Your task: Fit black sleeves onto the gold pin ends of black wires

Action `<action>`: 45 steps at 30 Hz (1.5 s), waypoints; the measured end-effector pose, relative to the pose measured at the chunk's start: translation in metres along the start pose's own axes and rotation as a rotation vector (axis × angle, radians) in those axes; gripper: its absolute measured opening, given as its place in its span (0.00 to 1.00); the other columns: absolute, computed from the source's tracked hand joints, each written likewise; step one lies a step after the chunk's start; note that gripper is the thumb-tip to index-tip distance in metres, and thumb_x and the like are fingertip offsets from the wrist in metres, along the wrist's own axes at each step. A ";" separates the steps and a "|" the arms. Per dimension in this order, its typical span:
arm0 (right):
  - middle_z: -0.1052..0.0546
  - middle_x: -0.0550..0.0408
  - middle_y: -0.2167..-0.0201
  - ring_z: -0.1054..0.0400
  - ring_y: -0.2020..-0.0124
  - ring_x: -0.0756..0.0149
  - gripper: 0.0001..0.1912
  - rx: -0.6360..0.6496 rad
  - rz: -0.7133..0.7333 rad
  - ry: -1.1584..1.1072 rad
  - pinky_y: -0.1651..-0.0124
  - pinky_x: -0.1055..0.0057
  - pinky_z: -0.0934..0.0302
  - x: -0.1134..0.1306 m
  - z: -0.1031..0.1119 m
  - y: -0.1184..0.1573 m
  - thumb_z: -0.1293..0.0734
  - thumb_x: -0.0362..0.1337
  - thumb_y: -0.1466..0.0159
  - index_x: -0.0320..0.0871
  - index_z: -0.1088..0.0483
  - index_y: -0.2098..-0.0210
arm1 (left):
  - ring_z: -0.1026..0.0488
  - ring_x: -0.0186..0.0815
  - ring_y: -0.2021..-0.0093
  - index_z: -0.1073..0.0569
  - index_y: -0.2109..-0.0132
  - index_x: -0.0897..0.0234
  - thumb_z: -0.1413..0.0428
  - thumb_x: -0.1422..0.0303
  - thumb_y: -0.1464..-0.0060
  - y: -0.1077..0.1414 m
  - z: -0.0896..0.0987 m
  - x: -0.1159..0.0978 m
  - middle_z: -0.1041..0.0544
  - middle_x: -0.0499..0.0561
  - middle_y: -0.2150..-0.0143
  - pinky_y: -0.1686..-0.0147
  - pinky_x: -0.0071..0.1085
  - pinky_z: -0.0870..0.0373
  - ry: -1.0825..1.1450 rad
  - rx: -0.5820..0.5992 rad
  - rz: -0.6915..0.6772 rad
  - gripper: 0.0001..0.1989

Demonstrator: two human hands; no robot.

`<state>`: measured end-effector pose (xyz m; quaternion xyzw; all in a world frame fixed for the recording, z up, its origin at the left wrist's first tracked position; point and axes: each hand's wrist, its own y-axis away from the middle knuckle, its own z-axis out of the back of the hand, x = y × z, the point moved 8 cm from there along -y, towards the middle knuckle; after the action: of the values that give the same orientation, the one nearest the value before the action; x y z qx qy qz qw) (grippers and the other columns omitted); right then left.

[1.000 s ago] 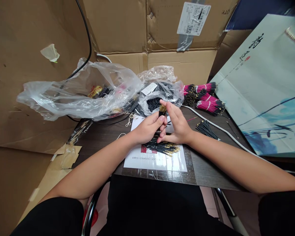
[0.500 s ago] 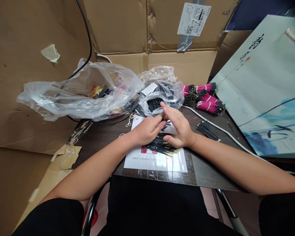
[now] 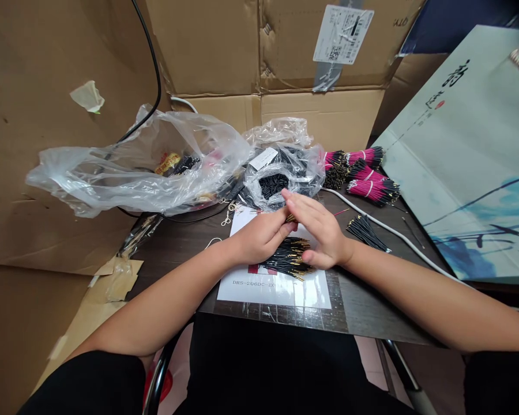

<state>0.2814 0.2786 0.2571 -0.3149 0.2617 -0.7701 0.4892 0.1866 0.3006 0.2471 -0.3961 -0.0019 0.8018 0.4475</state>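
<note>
My left hand (image 3: 263, 235) is closed around a bundle of wires, of which only the gold tips (image 3: 290, 218) show. Against those tips rests the palm side of my right hand (image 3: 322, 230), its fingers stretched out and its thumb apart. Below both hands a pile of black wires with gold ends (image 3: 288, 257) lies on a printed white sheet (image 3: 242, 291). Just beyond my fingers, an open plastic bag (image 3: 253, 187) holds short black pieces (image 3: 273, 184). A smaller group of black wires (image 3: 367, 232) lies right of my right hand.
Tied pink and black wire bundles (image 3: 372, 187) are at the back right, near a white cable (image 3: 398, 233). A large clear plastic bag (image 3: 155, 190) covers the back left. Cardboard (image 3: 216, 46) stands behind, and a pale paper bag (image 3: 471, 173) on the right.
Both hands have moved slightly down, and my right hand's fingers lean further over the tips of the held bundle. My left hand keeps its hold.
</note>
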 end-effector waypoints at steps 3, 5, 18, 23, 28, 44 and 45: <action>0.47 0.52 0.32 0.47 0.33 0.57 0.27 -0.102 -0.201 0.075 0.35 0.50 0.47 -0.024 0.016 -0.002 0.48 0.46 0.32 0.49 0.47 0.35 | 0.34 0.33 0.69 0.38 0.59 0.64 0.58 0.61 0.34 0.001 0.004 0.004 0.30 0.50 0.67 0.67 0.30 0.40 -0.089 0.018 0.072 0.11; 0.38 0.51 0.37 0.41 0.38 0.59 0.17 -0.057 -0.289 0.181 0.38 0.53 0.45 -0.041 0.018 -0.002 0.43 0.41 0.33 0.48 0.32 0.47 | 0.34 0.33 0.70 0.38 0.59 0.63 0.57 0.60 0.34 0.001 0.006 0.004 0.30 0.49 0.68 0.69 0.30 0.41 -0.156 0.034 0.080 0.12; 0.27 0.50 0.56 0.38 0.52 0.59 0.07 0.388 -0.248 0.375 0.48 0.57 0.44 -0.062 -0.025 0.016 0.39 0.35 0.35 0.42 0.29 0.65 | 0.33 0.34 0.71 0.38 0.63 0.64 0.59 0.62 0.35 0.004 0.004 -0.010 0.31 0.51 0.70 0.69 0.29 0.38 -0.262 -0.029 -0.113 0.11; 0.26 0.50 0.63 0.36 0.59 0.63 0.06 0.125 -0.306 0.235 0.54 0.62 0.40 -0.048 -0.006 0.007 0.41 0.32 0.35 0.42 0.32 0.63 | 0.32 0.32 0.73 0.37 0.63 0.63 0.55 0.60 0.36 0.008 0.007 -0.012 0.30 0.49 0.72 0.72 0.28 0.40 -0.348 -0.102 -0.167 0.12; 0.26 0.53 0.64 0.34 0.60 0.65 0.09 -0.166 -0.269 0.085 0.55 0.62 0.37 -0.007 0.023 0.009 0.37 0.29 0.38 0.45 0.31 0.59 | 0.31 0.30 0.76 0.33 0.63 0.63 0.50 0.61 0.39 0.010 0.008 -0.013 0.27 0.47 0.74 0.74 0.27 0.42 -0.442 -0.160 -0.202 0.10; 0.22 0.57 0.66 0.28 0.63 0.67 0.05 -0.204 -0.543 -0.158 0.58 0.64 0.32 0.002 0.027 0.029 0.31 0.33 0.40 0.46 0.26 0.63 | 0.28 0.31 0.73 0.31 0.56 0.63 0.52 0.72 0.44 0.008 -0.007 -0.007 0.23 0.48 0.69 0.73 0.26 0.38 -0.268 -0.008 -0.111 0.10; 0.22 0.57 0.65 0.28 0.63 0.68 0.05 -0.198 -0.577 -0.186 0.58 0.65 0.32 0.000 0.026 0.031 0.31 0.34 0.40 0.47 0.25 0.63 | 0.28 0.31 0.73 0.31 0.56 0.63 0.52 0.72 0.44 0.008 -0.007 -0.006 0.24 0.48 0.69 0.72 0.26 0.38 -0.268 -0.011 -0.112 0.10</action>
<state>0.3186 0.2639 0.2524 -0.4914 0.1894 -0.8157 0.2395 0.1871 0.2889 0.2437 -0.2872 -0.0881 0.8213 0.4850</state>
